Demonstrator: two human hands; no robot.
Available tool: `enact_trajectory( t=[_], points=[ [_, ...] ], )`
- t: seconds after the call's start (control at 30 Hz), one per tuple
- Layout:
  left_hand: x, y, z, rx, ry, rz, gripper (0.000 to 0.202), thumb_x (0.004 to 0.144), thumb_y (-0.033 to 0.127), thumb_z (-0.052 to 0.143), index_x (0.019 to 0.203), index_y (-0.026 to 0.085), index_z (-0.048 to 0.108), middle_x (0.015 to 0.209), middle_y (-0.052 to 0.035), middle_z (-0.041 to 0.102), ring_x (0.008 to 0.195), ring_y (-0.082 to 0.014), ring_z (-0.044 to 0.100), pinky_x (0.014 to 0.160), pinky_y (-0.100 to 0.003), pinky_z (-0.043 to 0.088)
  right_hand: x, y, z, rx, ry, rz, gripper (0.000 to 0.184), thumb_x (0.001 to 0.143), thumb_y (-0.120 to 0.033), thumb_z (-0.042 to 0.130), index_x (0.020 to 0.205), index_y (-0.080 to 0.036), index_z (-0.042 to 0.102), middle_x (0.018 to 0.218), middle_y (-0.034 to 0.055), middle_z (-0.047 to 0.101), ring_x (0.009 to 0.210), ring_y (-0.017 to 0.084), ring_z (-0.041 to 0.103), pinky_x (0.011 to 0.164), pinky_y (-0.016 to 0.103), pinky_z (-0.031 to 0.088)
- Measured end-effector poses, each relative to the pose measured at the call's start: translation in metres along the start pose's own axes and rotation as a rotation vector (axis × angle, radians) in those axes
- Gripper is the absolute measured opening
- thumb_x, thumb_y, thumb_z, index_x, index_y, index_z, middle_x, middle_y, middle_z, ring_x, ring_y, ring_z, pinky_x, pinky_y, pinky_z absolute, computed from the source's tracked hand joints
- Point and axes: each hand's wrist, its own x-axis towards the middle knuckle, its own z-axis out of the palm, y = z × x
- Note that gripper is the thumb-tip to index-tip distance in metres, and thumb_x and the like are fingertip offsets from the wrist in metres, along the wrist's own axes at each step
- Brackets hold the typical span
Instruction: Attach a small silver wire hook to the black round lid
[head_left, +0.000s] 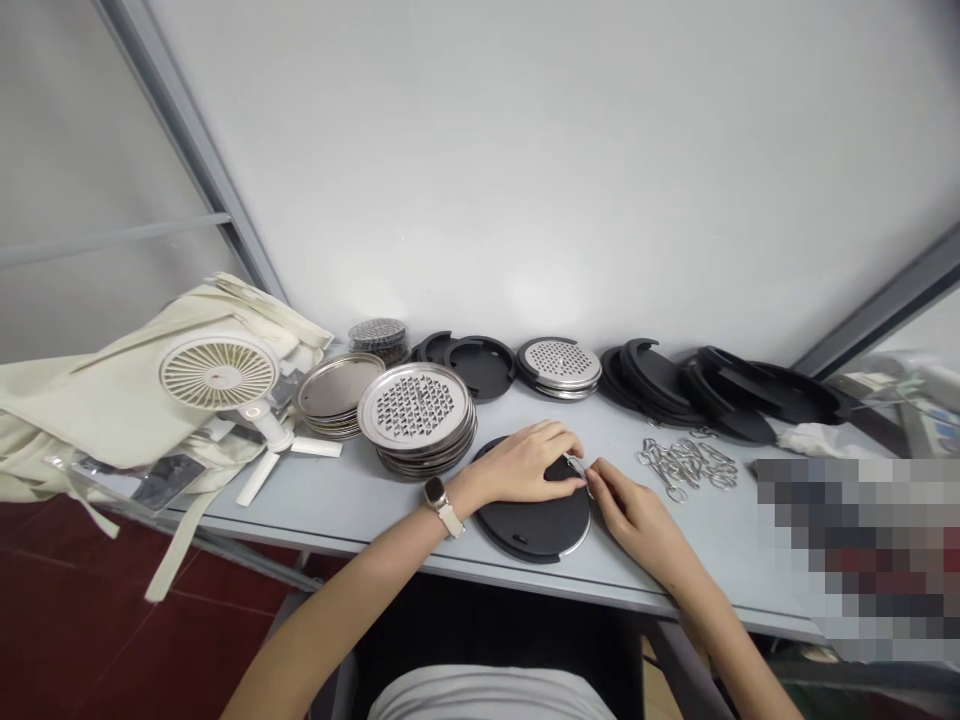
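Note:
A round black plastic disc (536, 522) with a metal rim showing at its lower right lies before me on the table. My left hand (529, 462) rests over the disc's upper part, thumb and fingers closed on a small metal wire clip (576, 465). At the disc's right edge, my right hand (626, 510) pinches the other end of that clip. The fingertips of both hands almost meet, so part of the clip is hidden. Right of my hands lies a loose pile of similar wire clips (686, 464).
A stack of metal grater discs (414, 408) stands left of my hands, beside plain metal discs (341, 388). Along the wall are a perforated metal disc (561, 362) in a black holder and several black holders (660, 380). A white fan (220, 374) and cream cloth (112, 400) occupy the left end.

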Motion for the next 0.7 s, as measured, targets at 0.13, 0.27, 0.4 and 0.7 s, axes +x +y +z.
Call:
enact_trajectory(
  t=[0.13,0.27,0.4,0.7],
  points=[
    [0.0007,0.0007,-0.0002,0.016,-0.03,0.003,0.019,0.085,0.025,0.057,0.102,0.017,0.053,0.1,-0.0073,0.057,0.099,-0.0207,0.054,0.09,-0.032,0.042,0.0011,-0.0014,-0.001,-0.047,-0.015,-0.013,0.024,0.097,-0.034,0.03,0.08,-0.024,0.043,0.062,-0.0005,0.054,0.057,0.018,0.053,0.056,0.026,0.038],
    [0.0015,0.0002,0.0004,0.017,-0.043,0.022,0.019,0.086,0.019,0.052,0.105,0.018,0.055,0.104,-0.0068,0.06,0.102,-0.0207,0.054,0.096,-0.034,0.039,0.0006,-0.0014,-0.0027,-0.056,-0.018,-0.017,0.026,0.097,-0.035,0.029,0.084,-0.023,0.049,0.065,0.0022,0.058,0.06,0.019,0.056,0.057,0.027,0.04],
    [0.0021,-0.001,0.0015,-0.012,-0.054,0.038,0.022,0.086,0.018,0.051,0.108,0.017,0.056,0.105,-0.007,0.061,0.102,-0.0203,0.055,0.099,-0.034,0.037,0.0007,-0.0014,-0.0036,-0.03,-0.026,-0.023,0.027,0.097,-0.034,0.03,0.087,-0.023,0.052,0.067,0.0027,0.061,0.061,0.019,0.058,0.058,0.027,0.041],
    [0.0036,-0.0018,0.0018,-0.043,-0.046,0.024,0.012,0.085,0.019,0.053,0.097,0.016,0.057,0.096,-0.0064,0.063,0.094,-0.0189,0.056,0.089,-0.031,0.042,0.0001,-0.0021,-0.0043,-0.027,-0.024,-0.033,0.027,0.097,-0.034,0.031,0.076,-0.023,0.044,0.062,-0.0007,0.054,0.057,0.016,0.053,0.056,0.026,0.038]
  ],
)
